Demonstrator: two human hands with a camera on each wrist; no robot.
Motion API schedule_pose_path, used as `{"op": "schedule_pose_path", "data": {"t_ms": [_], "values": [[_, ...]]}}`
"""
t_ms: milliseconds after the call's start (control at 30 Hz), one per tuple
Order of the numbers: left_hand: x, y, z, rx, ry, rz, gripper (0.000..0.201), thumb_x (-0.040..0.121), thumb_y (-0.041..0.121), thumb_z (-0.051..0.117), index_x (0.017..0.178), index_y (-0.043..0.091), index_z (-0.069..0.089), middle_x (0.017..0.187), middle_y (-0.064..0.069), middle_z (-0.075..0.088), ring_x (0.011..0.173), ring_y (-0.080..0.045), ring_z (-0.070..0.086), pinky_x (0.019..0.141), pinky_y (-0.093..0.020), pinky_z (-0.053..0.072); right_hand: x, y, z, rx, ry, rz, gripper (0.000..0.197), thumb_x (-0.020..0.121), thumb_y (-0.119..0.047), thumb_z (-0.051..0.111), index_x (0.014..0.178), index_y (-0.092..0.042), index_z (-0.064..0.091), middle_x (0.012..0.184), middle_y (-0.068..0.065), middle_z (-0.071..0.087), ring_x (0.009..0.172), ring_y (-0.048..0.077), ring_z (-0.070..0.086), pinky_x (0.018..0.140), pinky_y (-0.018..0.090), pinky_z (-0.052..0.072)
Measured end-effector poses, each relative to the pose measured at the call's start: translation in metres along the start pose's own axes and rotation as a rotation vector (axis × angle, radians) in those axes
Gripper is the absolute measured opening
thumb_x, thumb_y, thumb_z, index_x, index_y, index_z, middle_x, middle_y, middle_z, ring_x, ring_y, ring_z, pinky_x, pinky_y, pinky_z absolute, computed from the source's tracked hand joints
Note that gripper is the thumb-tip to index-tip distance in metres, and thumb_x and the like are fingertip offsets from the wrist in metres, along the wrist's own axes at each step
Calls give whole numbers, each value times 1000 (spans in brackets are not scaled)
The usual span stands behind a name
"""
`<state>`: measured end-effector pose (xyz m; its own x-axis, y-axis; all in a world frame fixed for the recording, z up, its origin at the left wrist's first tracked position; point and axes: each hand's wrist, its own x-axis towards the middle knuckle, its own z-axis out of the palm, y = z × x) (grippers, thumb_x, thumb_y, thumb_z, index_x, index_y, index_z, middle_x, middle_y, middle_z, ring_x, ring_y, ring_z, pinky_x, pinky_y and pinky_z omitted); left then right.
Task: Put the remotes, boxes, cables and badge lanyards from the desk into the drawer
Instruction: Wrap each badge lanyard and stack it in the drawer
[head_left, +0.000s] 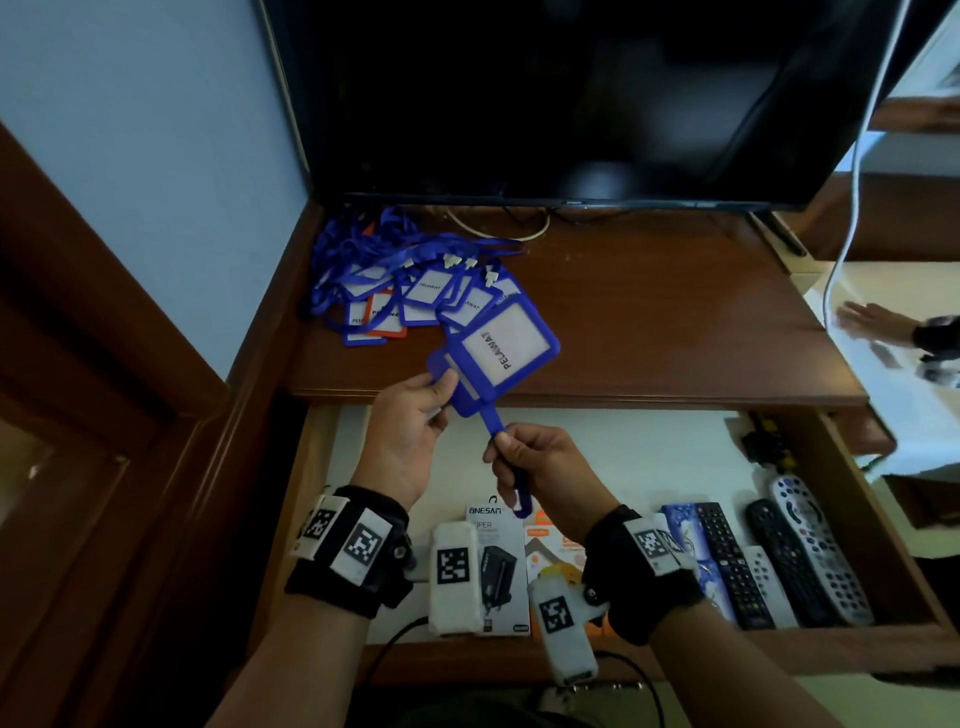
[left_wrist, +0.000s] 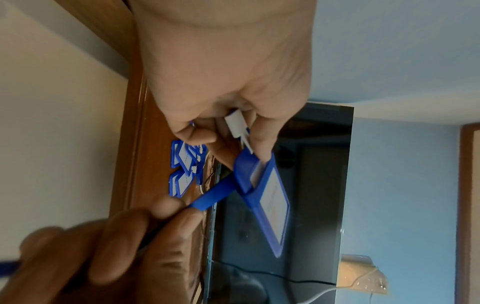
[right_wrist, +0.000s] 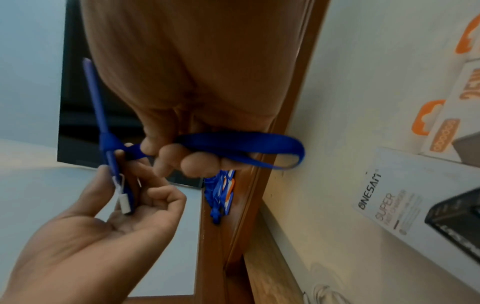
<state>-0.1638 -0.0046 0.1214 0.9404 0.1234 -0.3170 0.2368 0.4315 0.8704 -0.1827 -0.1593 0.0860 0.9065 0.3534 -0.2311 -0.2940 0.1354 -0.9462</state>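
Held badge (head_left: 506, 340): "PELAWAT"; drawer box (head_left: 496, 551): "ONESAM SUPER"; orange box (right_wrist: 467, 86): "25W"

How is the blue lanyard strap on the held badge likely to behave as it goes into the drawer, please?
Probably floppy: the strap droops in a slack loop past the right hand. The badge holder looks stiffer, staying flat while the left hand pinches one end. Loose loops could snag on the pile.

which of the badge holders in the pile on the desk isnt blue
The orange-framed badge holder, near the front left of the pile on the desk; every other holder there has a blue frame.
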Motion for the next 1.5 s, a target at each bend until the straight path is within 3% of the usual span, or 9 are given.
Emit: {"op": "schedule_pose_path", "data": {"t_ms": [200,300,467,800,1100,1267,1367,1433,1500], "values": [[10,-9,-7,258,159,64,13,94,16,57,93,21,70,78,4,66,62,-5,50,55,-19,34,-12,-20,-1,-203,-69,54,33,101,-16,44,75,-2,58,47,3,43,35,17,36,41,24,30],[12,-18,-3,491,144,108,12,93,16,58,92,15,70,85,-3,68,70,-12,56,62,-26,42,-17,-31,-2,-225,-83,28,31,99,-15,47,76,-1,61,48,7,45,37,19,37,44,28,29],[17,-27,0,965,-36,153,11,88,22,63,91,16,72,85,-4,69,83,-22,63,78,-37,49,-14,-50,-12,-223,58,-51,31,96,-12,53,80,13,62,46,9,47,38,21,38,44,28,36],[8,-47,23,1426,-332,212,19,89,23,60,103,15,69,112,5,55,98,-14,55,89,-38,49,-7,-40,-58,-515,344,8,38,91,-23,63,62,2,65,45,7,55,34,12,42,43,21,39],[12,-52,45,1066,-667,136,9,84,-2,64,91,-1,70,112,7,48,102,-13,54,85,-32,54,-9,-26,-100,-471,155,166,38,88,-25,67,55,-8,58,48,4,46,42,13,35,42,22,31],[11,-61,49,647,-614,57,23,85,-9,59,99,5,71,110,10,54,106,-9,55,84,-26,51,-11,-22,-111,-221,-43,129,31,88,-26,61,67,-4,56,53,4,52,44,12,48,46,20,38],[8,-72,51,336,-530,94,22,84,1,60,101,7,72,117,4,59,115,-20,55,94,-40,48,-8,-23,-103,98,-104,101,26,79,-31,70,64,-10,68,54,-1,62,45,8,57,45,17,46],[10,-75,50,176,-473,101,25,84,7,60,105,12,72,124,1,60,118,-21,55,93,-35,48,-3,-24,-93,186,-109,83,34,71,-44,76,58,-14,70,51,-3,63,46,3,58,48,16,47],[15,-72,48,65,-428,106,28,82,22,69,109,15,72,126,-6,58,117,-23,56,92,-32,47,8,-21,-78,297,-95,51,21,83,-32,68,72,-15,76,62,-2,65,50,7,56,49,19,46]]}}
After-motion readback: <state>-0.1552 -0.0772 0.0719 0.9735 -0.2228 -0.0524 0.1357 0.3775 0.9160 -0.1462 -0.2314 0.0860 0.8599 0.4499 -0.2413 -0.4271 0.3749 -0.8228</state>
